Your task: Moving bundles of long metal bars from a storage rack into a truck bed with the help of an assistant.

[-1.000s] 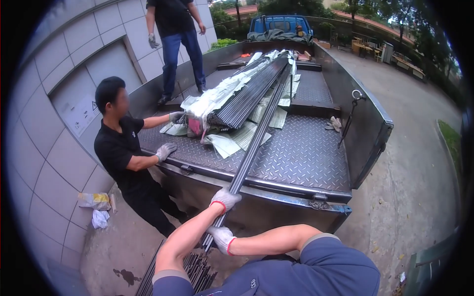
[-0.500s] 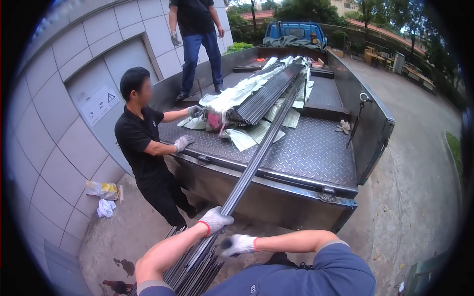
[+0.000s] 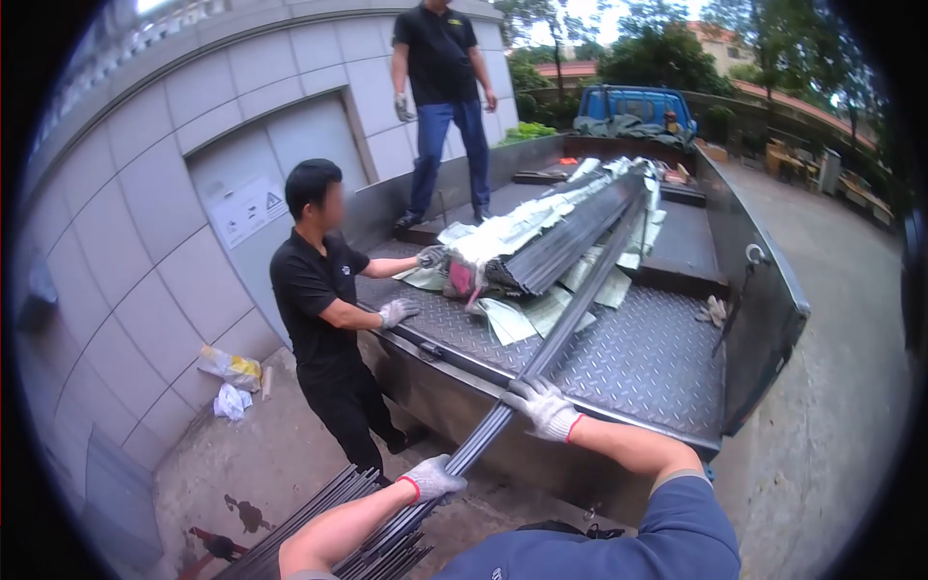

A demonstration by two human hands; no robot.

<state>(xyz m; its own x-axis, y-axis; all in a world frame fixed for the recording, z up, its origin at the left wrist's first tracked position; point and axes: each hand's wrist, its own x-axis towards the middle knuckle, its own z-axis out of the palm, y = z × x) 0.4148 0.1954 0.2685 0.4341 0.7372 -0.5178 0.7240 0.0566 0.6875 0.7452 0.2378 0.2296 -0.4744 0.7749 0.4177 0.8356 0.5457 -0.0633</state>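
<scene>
A few long dark metal bars (image 3: 565,332) slope from low beside me up over the truck's lowered rear edge onto the bed. My left hand (image 3: 432,478), in a pale knitted glove with a red cuff, is closed round their lower part. Farther up, by the bed's edge, my right hand (image 3: 543,406) in a matching glove has its fingers curled over the same bars. A larger bundle of dark bars (image 3: 570,246) lies on the bed, partly wrapped in torn whitish sheeting (image 3: 507,321). More bars (image 3: 309,517) lie in a pile at lower left.
A person in black (image 3: 333,300) stands left of the bed with gloved hands at its edge and the bundle. Another person (image 3: 440,106) stands on the bed. The truck's side wall (image 3: 764,300) rises at right. Bags (image 3: 232,372) lie by the tiled wall.
My right hand has moved from beside the lower bars up and forward onto them near the bed's edge. My left hand stays closed on them. The whole view has shifted.
</scene>
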